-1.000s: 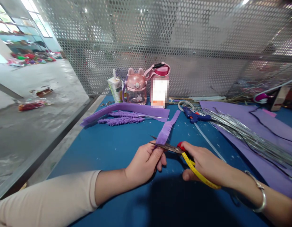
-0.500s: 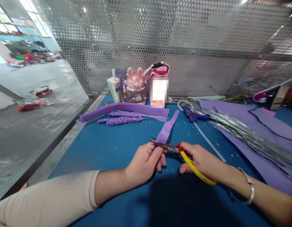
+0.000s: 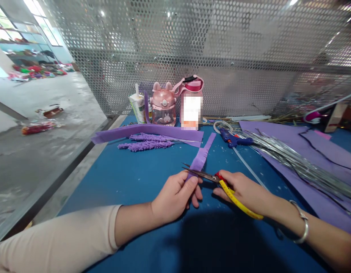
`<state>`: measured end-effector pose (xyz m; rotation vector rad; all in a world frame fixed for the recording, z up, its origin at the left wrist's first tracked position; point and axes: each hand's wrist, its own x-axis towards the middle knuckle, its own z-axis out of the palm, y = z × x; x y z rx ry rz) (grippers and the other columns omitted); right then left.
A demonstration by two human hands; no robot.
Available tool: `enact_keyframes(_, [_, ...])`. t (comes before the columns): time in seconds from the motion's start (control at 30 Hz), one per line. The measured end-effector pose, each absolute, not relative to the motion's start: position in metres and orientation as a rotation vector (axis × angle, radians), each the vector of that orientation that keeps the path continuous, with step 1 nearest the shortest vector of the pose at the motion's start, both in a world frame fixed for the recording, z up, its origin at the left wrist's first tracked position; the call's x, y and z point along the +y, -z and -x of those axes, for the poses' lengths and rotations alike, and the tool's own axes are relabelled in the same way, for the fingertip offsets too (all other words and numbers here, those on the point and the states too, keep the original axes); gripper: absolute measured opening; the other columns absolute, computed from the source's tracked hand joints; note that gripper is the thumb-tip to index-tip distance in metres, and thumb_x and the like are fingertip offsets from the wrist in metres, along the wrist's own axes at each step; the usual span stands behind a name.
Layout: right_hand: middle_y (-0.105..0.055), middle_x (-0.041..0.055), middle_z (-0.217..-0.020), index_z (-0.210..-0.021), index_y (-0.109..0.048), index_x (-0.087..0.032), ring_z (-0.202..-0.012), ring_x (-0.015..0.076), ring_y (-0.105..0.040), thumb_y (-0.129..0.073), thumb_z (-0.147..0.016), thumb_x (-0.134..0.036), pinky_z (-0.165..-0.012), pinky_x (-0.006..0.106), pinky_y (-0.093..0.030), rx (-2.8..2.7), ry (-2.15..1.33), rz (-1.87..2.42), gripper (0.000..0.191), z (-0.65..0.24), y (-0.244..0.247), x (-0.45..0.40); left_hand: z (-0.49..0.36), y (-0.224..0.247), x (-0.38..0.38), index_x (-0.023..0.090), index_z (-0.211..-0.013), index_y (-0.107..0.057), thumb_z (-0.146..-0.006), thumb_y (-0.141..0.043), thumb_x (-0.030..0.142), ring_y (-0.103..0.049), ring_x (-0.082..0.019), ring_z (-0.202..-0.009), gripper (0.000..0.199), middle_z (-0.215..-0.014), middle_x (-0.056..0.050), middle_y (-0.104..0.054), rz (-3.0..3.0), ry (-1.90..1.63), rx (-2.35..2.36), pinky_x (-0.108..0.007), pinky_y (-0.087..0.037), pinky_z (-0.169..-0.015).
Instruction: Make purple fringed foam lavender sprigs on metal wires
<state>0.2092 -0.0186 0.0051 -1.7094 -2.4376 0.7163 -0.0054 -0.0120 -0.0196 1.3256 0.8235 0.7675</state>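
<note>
My left hand point(image 3: 178, 195) pinches the near end of a fringed purple strip point(image 3: 198, 159), which slants away over the blue table point(image 3: 130, 174). In my right hand point(image 3: 238, 187) is a pair of scissors point(image 3: 205, 175) with red handles. Their narrow blades lie across the strip just beyond my left thumb, the tips slightly apart and poking out on its left side. A yellow printed tape point(image 3: 239, 204) hangs from the handles. Behind the strip lie two purple lavender-like sprigs point(image 3: 148, 142) and a long, wide purple band point(image 3: 147, 131).
A blue glue gun point(image 3: 234, 140) with a clear stick lies right of the strip. Silver wires point(image 3: 292, 167) rest on purple sheets point(image 3: 317, 204) at the right. A drink carton point(image 3: 138, 108), a pink-lidded bottle point(image 3: 164, 106) and another pink bottle point(image 3: 191, 88) stand before the perforated metal panel point(image 3: 113, 57).
My left hand, the strip and the scissors have shifted slightly to the right. My right hand's lower fingers have drawn in, and the scissor tips have come a little closer together.
</note>
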Motion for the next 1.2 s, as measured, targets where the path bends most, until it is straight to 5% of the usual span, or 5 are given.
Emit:
enact_keyframes(0.7, [-0.05,-0.0029,-0.072,-0.087,-0.037,-0.022,-0.059,0.0143,-0.041,-0.062,-0.064,-0.068,-0.053,0.025,-0.032,-2.516,-0.727,1.676,0.057,-0.2168,-0.0106,-0.0194,0.0057,0.0184,-0.01,0.014,-0.079,-0.053,-0.092,-0.037,0.042,-0.048,-0.006,-0.045,0.035,-0.057,0.001,-0.057,-1.349,-0.804,0.878,-0.016,-0.036,-0.041])
enact_keyframes(1.2, [-0.05,-0.0035,-0.065,-0.076,-0.04,-0.022,-0.055,0.0122,-0.038,-0.064,-0.067,-0.061,-0.05,0.024,-0.029,-2.453,-0.785,1.663,0.047,-0.2119,-0.0096,-0.0183,0.0058,0.0142,-0.011,0.013,-0.071,-0.059,-0.09,-0.041,0.04,-0.046,-0.006,-0.043,0.038,-0.052,0.0,-0.057,-1.361,-0.796,0.874,-0.017,-0.034,-0.042])
